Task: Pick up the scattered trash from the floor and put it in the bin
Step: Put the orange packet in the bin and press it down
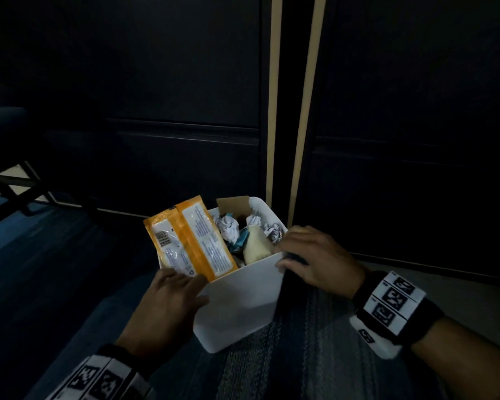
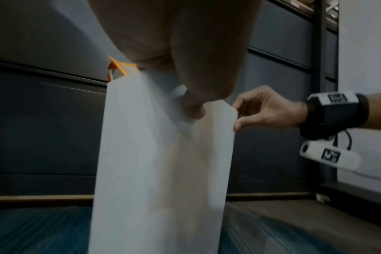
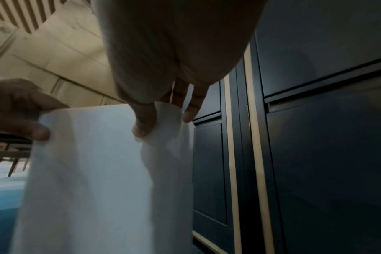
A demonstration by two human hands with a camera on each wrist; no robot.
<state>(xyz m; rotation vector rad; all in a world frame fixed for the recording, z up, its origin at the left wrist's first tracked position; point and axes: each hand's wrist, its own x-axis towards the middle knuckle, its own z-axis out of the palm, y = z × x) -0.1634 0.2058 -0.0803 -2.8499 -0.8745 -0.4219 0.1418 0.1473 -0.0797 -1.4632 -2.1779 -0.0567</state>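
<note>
While both hands [image 1: 168, 301] grip it, bin [image 1: 243, 295] sits between

No legible text; orange packet [image 1: 189, 241] print blurred

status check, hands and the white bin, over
Left hand and right hand grip white plastic bin at its corners. Orange wrapper sticks out. Nothing blocking.
</note>
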